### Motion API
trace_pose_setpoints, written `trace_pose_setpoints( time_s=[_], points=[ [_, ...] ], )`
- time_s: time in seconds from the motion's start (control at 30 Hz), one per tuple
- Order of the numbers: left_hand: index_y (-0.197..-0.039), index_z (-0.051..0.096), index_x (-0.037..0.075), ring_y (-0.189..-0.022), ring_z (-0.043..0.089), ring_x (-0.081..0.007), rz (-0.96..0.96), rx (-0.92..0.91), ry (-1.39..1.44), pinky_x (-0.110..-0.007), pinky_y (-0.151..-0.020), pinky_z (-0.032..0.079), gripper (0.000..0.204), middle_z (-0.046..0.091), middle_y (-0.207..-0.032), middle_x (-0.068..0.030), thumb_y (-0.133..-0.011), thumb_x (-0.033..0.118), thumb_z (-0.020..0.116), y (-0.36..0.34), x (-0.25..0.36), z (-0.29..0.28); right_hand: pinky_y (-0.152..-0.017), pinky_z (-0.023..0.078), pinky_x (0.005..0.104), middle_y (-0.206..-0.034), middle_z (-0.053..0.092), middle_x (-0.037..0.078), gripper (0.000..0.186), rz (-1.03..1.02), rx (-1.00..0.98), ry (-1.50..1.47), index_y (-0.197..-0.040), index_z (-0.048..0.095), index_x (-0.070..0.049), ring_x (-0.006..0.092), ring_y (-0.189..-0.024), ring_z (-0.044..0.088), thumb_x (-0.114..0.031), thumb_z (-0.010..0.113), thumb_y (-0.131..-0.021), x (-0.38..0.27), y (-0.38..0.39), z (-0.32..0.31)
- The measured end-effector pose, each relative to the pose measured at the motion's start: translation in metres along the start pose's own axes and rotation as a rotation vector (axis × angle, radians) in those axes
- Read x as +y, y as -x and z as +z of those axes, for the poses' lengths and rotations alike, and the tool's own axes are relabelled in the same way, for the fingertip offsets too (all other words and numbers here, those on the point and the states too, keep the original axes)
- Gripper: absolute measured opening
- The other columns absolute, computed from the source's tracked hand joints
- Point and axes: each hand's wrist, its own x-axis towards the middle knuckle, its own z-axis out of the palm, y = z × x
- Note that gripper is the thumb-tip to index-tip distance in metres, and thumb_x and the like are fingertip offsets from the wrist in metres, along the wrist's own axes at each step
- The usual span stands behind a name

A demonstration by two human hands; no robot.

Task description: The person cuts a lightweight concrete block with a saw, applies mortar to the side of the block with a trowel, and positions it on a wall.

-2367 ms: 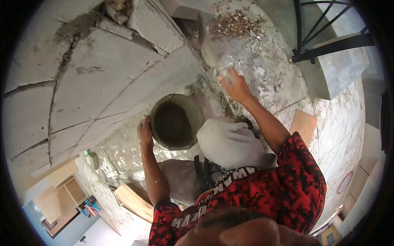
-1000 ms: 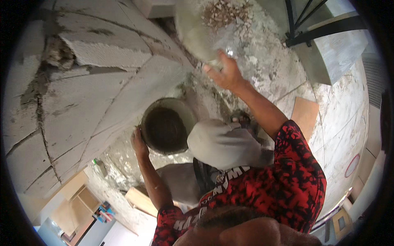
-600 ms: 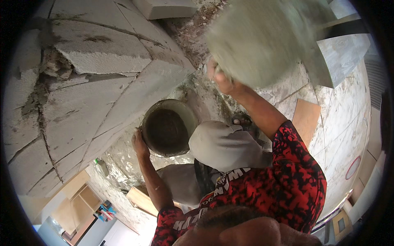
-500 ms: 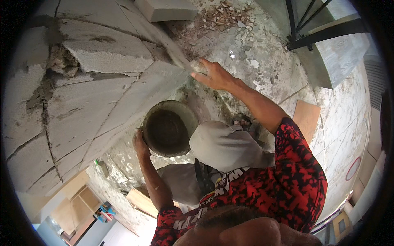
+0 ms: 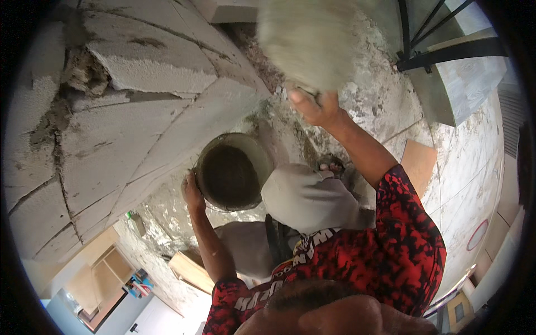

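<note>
My left hand [image 5: 192,191] is closed on the left rim of a round dark bucket [image 5: 266,169]. Grey-brown mortar [image 5: 226,177] lies inside it. Up beyond the bucket, my right hand [image 5: 317,107] grips a broad, flat, grey-beige tool [image 5: 304,42]. Motion smears the tool and the top of the picture cuts it off, so its exact kind does not show. It is held apart from the pale block wall [image 5: 139,125], whose joints are dark and where one corner is broken out.
My bent knee [image 5: 304,195] is right of the bucket. A pale block [image 5: 237,12] sits at the top beside the wall. Black metal legs [image 5: 405,33] stand at the upper right, and a brown board [image 5: 419,162] lies on the stained floor below them.
My right hand has moved right and slightly down from beside the wall's edge, turning the broad face of the tool into view. My left hand stays on the bucket rim.
</note>
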Motion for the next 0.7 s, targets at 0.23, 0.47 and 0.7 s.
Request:
trace_pose_setpoints(
  time_s=[0.23,0.47,0.7],
  points=[
    [-0.097,0.063,-0.002,-0.074,0.058,-0.0114,-0.025,0.076,-0.042,-0.025,-0.067,0.047,0.043,0.065,-0.086,-0.0058,-0.099,0.035,0.042,-0.001,-0.005,-0.006,-0.076,0.051,0.0407,-0.087,0.064,0.021,0.045,0.259,-0.079,-0.04,-0.11,0.055,0.001,0.0344,-0.085,0.064,-0.038,0.057,-0.088,-0.067,-0.036,-0.026],
    [-0.098,0.063,-0.003,-0.075,0.058,-0.0118,-0.002,0.05,-0.009,-0.026,-0.068,0.047,0.043,0.065,-0.086,-0.0058,-0.099,0.035,0.042,-0.001,-0.005,-0.004,-0.072,0.051,0.0407,-0.088,0.064,0.022,0.051,0.465,-0.194,0.052,-0.11,0.053,0.004,0.0342,-0.083,0.064,-0.04,0.06,-0.086,-0.014,-0.017,-0.001],
    [-0.093,0.063,-0.002,-0.076,0.057,-0.0122,-0.04,0.045,0.001,-0.027,-0.068,0.046,0.044,0.064,-0.085,-0.0054,-0.099,0.035,0.041,0.001,-0.003,-0.004,-0.085,0.047,0.0414,-0.104,0.06,0.029,0.063,-0.014,0.091,-0.179,-0.119,0.048,0.01,0.0363,-0.098,0.061,-0.043,0.058,-0.087,-0.009,0.002,0.008]
  ],
)
